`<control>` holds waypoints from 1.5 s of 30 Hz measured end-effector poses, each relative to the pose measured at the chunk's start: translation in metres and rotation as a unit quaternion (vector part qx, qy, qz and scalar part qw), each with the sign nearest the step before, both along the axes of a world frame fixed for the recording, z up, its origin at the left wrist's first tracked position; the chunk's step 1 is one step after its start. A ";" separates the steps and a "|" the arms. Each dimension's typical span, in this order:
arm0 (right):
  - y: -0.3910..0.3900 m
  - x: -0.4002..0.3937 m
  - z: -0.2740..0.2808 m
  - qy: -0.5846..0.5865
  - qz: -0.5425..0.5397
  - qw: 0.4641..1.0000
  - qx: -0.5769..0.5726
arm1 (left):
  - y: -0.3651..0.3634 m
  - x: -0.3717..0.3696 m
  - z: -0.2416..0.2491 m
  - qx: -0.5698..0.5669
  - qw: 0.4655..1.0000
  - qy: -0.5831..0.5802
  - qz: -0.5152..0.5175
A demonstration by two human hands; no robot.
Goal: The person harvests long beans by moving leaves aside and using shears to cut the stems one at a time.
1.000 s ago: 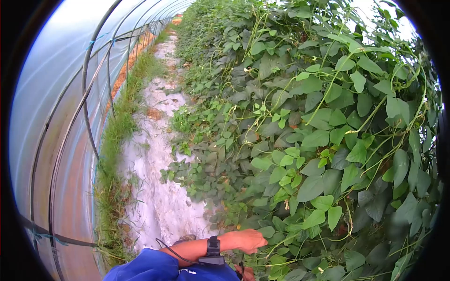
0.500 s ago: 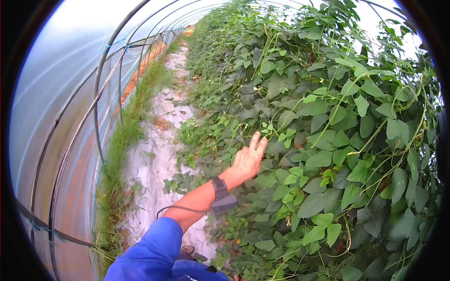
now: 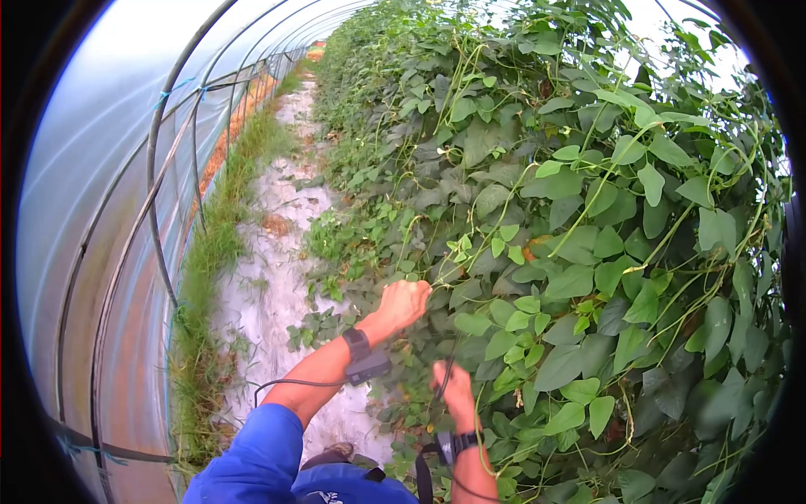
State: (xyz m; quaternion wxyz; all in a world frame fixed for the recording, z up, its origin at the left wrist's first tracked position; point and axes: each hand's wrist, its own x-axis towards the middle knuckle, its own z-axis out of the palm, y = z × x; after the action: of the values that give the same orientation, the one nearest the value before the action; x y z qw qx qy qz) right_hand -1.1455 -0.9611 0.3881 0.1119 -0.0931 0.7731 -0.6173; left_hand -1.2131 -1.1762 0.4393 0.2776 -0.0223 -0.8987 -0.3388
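Left hand (image 3: pixel 403 302): it is curling into a near fist at the edge of the vines (image 3: pixel 537 210), fingers folded over something thin among the leaves (most likely a stem, though what exactly it is gripping I cannot tell).
Right hand (image 3: pixel 454 389): it is reaching up lower down, just below the left hand, fingers bent and pinching at a thin dark stem (image 3: pixel 447 370) that is hanging down between the two hands; how firmly it is closing I cannot tell.
Wrists: each is wearing a dark band (image 3: pixel 363 357) with a boxy block on it, and a thin black cable is trailing from the left one.
Sleeve (image 3: pixel 252 458): blue cloth, smooth, covering the left upper arm; the forearm is bare.
Vines: a dense green wall is filling the right side, with broad, pointed, matte leaves and wiry, pale, twining stems.
Path (image 3: pixel 281 277): a pale, rough, crinkled strip is running away on the left of the vines, with low leafy runners creeping over its edge.
Grass (image 3: pixel 206 277): a ragged, thin-bladed strip is lining the far side of the path.
Tunnel wall (image 3: pixel 92 210): hazy, translucent plastic sheet is stretching over curved dark metal hoops (image 3: pixel 159 210).
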 end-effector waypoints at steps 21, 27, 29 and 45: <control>-0.020 -0.107 0.086 0.053 -0.002 0.996 0.077 | 0.009 -0.005 -0.010 0.002 0.999 0.034 -0.011; -0.010 -0.122 0.062 0.044 -0.008 0.989 0.143 | 0.013 0.000 -0.010 0.009 0.999 0.032 -0.014; -0.018 -0.126 0.066 0.048 0.025 0.990 0.134 | 0.013 0.002 -0.012 0.012 0.999 0.033 -0.017; 0.059 0.039 0.337 0.582 -0.035 0.806 0.103 | 0.039 -0.002 -0.009 -0.121 0.965 -0.146 -0.183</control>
State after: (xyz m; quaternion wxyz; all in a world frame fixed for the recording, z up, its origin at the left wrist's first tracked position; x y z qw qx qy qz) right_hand -1.1069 -0.9018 0.7248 -0.3717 -0.3954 0.7550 -0.3681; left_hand -1.2153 -1.1368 0.4302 0.0722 -0.1699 -0.9445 -0.2718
